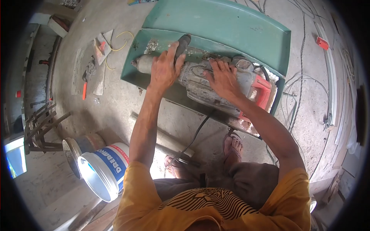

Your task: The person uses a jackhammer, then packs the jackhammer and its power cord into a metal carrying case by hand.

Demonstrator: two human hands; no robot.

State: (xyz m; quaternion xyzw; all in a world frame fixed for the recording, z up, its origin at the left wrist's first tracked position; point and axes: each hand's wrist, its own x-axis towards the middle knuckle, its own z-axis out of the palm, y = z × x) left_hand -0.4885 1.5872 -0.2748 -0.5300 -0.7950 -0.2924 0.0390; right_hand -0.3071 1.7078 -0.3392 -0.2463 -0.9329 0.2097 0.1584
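Observation:
A dusty demolition hammer (196, 79) with a red rear handle (263, 92) lies lengthwise in an open green metal case (129, 69). My left hand (165, 71) is at the hammer's front end, its thumb and fingers around the dark side handle (184, 42). My right hand (223, 81) rests on top of the grey motor body, fingers spread and lying on it. The case lid (231, 29) is folded back on the far side. Whitish debris (152, 45) sits in the case's left corner.
Left of the case lie an orange-handled tool (84, 89) and a yellow cord (122, 34). White bucket (115, 163) and a second bucket (71, 154) stand at lower left. Cables (302, 77) trail on the right. A dark cord (200, 125) runs near my feet.

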